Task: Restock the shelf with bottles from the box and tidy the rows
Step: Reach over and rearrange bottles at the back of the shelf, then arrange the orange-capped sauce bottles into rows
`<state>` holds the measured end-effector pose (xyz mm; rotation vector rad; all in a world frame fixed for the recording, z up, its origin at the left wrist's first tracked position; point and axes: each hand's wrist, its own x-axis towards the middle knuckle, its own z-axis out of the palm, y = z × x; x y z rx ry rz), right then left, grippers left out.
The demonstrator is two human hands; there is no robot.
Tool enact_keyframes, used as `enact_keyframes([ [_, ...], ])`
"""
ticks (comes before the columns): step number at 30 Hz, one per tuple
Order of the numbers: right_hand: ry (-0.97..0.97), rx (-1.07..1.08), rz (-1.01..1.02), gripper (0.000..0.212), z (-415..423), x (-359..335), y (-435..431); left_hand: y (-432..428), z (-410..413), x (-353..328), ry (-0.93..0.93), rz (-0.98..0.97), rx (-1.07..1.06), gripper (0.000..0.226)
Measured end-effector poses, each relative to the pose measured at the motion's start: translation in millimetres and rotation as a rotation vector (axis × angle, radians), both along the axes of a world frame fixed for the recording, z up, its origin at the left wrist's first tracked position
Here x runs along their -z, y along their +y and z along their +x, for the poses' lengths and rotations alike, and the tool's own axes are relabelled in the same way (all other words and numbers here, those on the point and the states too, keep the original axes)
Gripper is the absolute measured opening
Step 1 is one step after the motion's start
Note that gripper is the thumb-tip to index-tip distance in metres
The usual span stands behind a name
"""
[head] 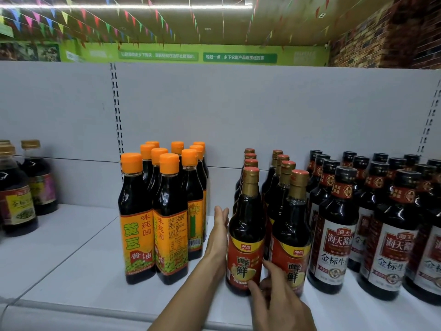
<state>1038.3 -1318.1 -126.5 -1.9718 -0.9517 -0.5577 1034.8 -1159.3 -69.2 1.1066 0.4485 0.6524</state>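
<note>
Two rows of dark bottles with gold necks and red labels stand on the white shelf (71, 259). My left hand (218, 237) lies flat, fingers straight, against the left side of the front left red-label bottle (245, 235). My right hand (274, 290) touches the bases of that bottle and of the front right red-label bottle (292, 240), thumb on the left one, fingers spread between the two. No box is in view.
A cluster of orange-capped bottles (152, 211) stands just left of my left hand. Black-capped bottles (338, 230) fill the shelf on the right. Two gold-capped bottles (21, 192) stand at the far left. The shelf's front edge runs along the bottom.
</note>
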Motion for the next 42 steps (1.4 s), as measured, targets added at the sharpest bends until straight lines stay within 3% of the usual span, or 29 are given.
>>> enact_keyframes([
  [10, -0.026, 0.032, -0.01, 0.072, -2.0, -5.2, -3.7, -38.7, -35.4, -10.3, 0.054, 0.095, 0.027, 0.064],
  [18, -0.095, 0.057, -0.008, 0.07, -1.0, -4.1, -6.0, -44.2, -33.5, -11.3, 0.055, 0.092, 0.016, 0.069],
  [32, -0.04, 0.004, 0.007, 0.056, -4.8, -7.0, -10.5, -56.0, -50.0, 1.7, 0.079, 0.115, 0.027, 0.068],
  [36, -0.037, 0.011, -0.023, 0.048, -8.1, -10.4, -13.7, -61.0, -60.2, 0.4, 0.129, 0.207, -0.036, 0.051],
  [40, -0.023, -0.041, -0.042, 0.041, -10.6, -10.6, -17.4, -58.1, -69.4, 5.1, 0.178, 0.368, -0.102, 0.065],
  [42, -0.015, -0.073, -0.057, 0.039, -12.1, -12.7, -20.0, -56.0, -74.7, 3.8, 0.19, 0.389, -0.145, 0.046],
])
